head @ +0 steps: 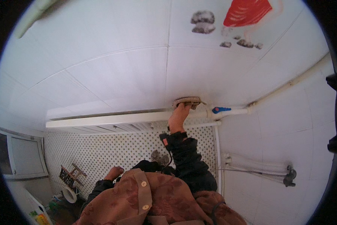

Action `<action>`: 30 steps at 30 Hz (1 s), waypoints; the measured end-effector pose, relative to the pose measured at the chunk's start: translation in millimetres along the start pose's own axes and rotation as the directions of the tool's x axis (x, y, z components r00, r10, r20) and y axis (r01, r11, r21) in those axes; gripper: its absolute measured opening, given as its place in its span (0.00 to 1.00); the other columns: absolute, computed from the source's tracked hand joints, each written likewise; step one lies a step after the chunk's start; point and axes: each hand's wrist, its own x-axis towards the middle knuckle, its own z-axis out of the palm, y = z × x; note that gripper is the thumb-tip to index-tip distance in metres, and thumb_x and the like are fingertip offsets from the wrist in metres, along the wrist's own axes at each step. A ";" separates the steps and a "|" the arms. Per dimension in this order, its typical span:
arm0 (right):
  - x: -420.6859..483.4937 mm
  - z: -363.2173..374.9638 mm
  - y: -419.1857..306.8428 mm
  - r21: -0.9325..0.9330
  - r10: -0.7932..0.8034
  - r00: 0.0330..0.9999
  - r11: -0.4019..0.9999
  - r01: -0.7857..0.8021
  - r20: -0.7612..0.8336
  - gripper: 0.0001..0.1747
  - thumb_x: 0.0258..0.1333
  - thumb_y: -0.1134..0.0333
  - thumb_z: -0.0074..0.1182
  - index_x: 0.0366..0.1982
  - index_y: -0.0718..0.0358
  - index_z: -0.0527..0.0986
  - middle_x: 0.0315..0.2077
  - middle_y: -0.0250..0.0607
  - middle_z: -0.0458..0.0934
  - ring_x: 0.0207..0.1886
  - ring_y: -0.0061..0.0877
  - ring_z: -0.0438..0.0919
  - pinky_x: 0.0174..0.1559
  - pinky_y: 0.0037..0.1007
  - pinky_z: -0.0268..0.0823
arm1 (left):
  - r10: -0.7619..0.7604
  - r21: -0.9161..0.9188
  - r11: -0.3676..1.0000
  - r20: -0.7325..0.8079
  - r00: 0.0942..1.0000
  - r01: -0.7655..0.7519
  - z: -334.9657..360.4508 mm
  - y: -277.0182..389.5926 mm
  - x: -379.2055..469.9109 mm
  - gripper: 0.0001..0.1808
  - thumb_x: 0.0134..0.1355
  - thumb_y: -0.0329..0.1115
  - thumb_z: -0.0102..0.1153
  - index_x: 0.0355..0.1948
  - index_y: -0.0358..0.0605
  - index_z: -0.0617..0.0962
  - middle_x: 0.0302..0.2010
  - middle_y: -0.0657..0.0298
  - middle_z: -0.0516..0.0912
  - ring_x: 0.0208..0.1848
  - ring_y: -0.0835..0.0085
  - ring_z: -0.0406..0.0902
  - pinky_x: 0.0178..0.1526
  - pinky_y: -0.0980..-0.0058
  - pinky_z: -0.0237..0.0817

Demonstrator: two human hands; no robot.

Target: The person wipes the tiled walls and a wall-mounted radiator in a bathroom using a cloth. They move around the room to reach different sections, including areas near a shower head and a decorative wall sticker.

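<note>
My right hand reaches forward and grips a folded tan cloth. It presses the cloth to the white tiled wall, just above a white radiator. Right of the cloth, a blue valve handle sits on the white pipe at the radiator's end. My left hand hangs low at my side over the dotted floor, apart from the wall. Its fingers look curled and are partly hidden, so what they do is unclear.
Dotted tiles cover the floor. A small wooden stool or chair and a round white object stand at the lower left, near a white-framed door. A vertical pipe runs along the right corner. A dark fitting projects from the right wall.
</note>
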 end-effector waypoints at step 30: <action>-135.6 371.8 -460.3 -0.192 -0.466 -0.610 -0.867 0.460 0.641 0.37 0.59 0.63 0.58 0.71 0.49 0.63 0.71 0.55 0.56 0.72 0.59 0.52 0.71 0.59 0.44 | 0.006 0.100 0.995 -0.030 1.000 -0.003 -6.7 -152.8 0.6 0.09 0.57 0.44 0.60 0.33 0.54 0.85 0.34 0.64 0.85 0.36 0.59 0.84 0.35 0.55 0.75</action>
